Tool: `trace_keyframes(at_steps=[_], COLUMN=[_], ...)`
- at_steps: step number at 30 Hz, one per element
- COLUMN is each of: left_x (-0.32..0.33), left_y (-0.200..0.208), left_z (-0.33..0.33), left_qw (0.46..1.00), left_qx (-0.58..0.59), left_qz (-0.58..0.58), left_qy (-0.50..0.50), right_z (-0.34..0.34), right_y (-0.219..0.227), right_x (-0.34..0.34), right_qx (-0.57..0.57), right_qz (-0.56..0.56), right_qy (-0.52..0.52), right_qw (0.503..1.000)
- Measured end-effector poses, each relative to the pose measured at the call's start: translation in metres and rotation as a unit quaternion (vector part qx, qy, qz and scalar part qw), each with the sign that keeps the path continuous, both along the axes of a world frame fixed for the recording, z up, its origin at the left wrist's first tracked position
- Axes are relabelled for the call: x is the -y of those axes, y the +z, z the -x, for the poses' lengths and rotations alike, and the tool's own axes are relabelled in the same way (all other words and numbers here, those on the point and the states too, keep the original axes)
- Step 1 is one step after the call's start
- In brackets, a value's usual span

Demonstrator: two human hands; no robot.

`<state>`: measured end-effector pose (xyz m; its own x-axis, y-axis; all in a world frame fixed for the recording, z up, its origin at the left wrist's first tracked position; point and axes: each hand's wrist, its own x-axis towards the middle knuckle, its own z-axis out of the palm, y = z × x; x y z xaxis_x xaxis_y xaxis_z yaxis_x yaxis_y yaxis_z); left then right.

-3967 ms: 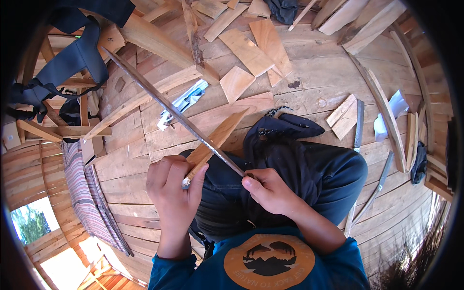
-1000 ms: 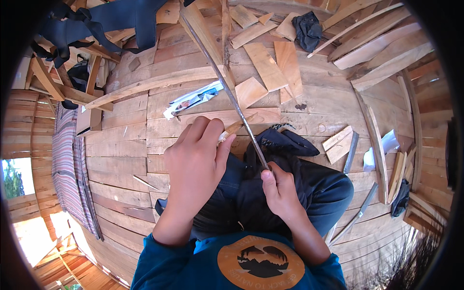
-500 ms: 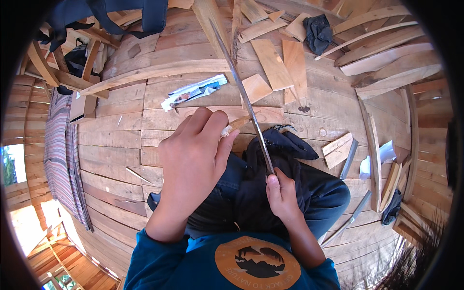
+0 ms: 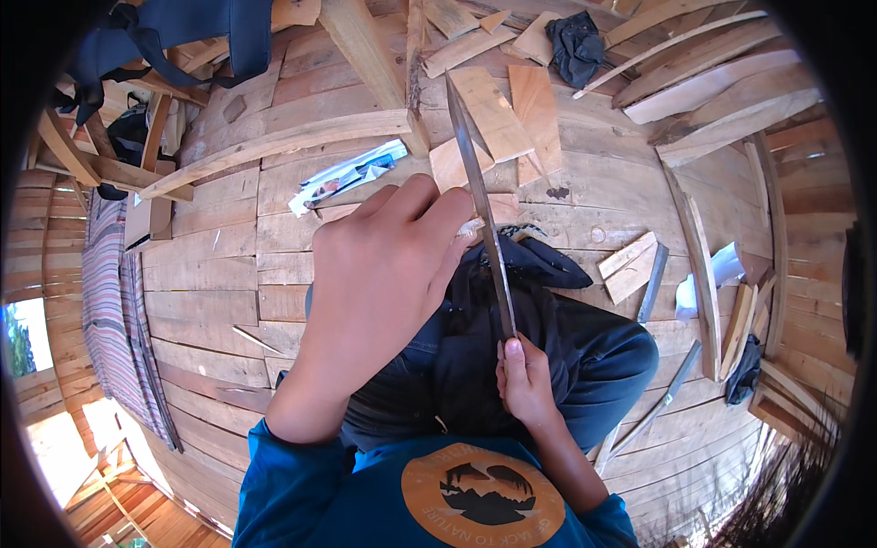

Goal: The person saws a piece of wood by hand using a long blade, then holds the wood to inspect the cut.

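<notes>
A long, narrow machete (image 4: 484, 201) slants up and away from my right hand (image 4: 527, 379), whose fingers are closed round its lower end, thumb on top. Its dark metal blade shows a bright edge. My left hand (image 4: 388, 265) is closed in a pinch on a small pale wood piece (image 4: 470, 227) with a whitish, frayed-looking end. That piece meets or nearly meets the blade's left side; most of it is hidden by the fingers and blade. Below both hands, a dark cloth (image 4: 484, 338) covers part of my lap.
Flat boards (image 4: 493, 114) lie on the plank floor ahead, beside a crumpled black bag (image 4: 575, 50). A torn plastic wrapper (image 4: 347, 175) lies ahead left, near a wooden beam (image 4: 292, 146). To the right are short wood blocks (image 4: 628, 267), a grey metal strip (image 4: 654, 283) and a long beam (image 4: 699, 265).
My left hand has moved right and slightly up, bringing the wood piece to the blade. The machete's tip has come nearer and swung right. The view has shifted slightly.
</notes>
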<state>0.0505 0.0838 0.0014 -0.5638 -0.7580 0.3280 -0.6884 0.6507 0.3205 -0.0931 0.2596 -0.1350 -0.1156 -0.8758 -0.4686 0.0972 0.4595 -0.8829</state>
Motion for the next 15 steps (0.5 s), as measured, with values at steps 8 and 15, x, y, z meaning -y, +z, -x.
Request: trace_keyframes(at_steps=[8, 15], left_x=[0.006, 0.019], left_y=[0.0, 0.004], left_z=[0.01, 0.027], left_qw=[1.0, 0.998], left_qx=[0.015, 0.04], left_qz=[0.004, -0.001], left_qy=[-0.008, -0.045], right_z=[0.005, 0.014], right_y=[0.036, -0.012], right_x=[0.006, 0.017], right_qx=[0.042, 0.063], right_qz=[0.022, -0.047], right_qy=[0.013, -0.007], right_qw=[0.999, 0.997])
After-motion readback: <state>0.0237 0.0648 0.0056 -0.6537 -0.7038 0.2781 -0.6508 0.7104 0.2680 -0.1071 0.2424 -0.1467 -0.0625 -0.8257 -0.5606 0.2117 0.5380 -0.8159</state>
